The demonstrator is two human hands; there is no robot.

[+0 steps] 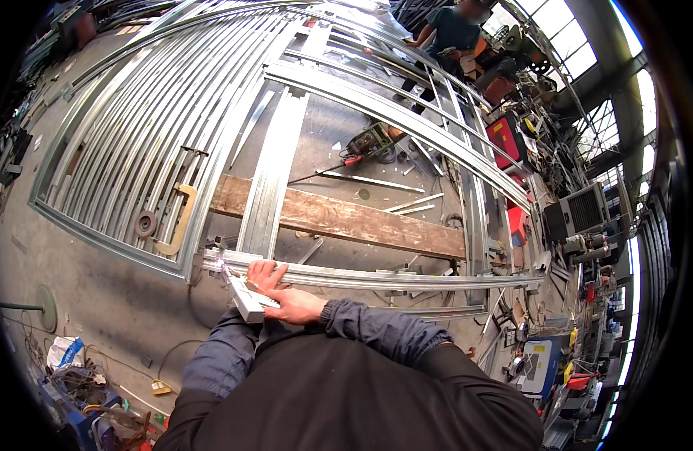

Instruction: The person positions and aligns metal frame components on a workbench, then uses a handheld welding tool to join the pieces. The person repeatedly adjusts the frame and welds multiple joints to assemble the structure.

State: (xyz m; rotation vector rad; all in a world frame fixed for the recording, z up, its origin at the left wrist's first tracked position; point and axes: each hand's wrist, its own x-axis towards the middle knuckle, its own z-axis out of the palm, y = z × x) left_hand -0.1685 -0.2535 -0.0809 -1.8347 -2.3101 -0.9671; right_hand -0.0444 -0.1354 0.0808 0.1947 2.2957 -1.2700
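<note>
My left hand [264, 275] lies over the near metal rail [376, 280] of a large frame, its fingers stretched across the metal. Just nearer to me, my right hand [300, 306] closes its fingers on the side of a light grey, box-shaped piece [246, 302]; its exact kind is not clear. That piece slants up to the frame's corner joint, where a small pinkish bright spot shows. Part of my left hand and wrist is hidden behind the piece. Left of the corner, a yellow C-shaped clamp [185, 219] and a dark round disc [145, 224] rest on parallel bars [136, 143].
A wooden plank [361, 224] crosses under the frame. A green machine [370, 141] with a cable stands inside it on the floor, among loose metal strips. Another person [453, 34] is at the far side. Tangled cables and tools [87, 395] lie at lower left.
</note>
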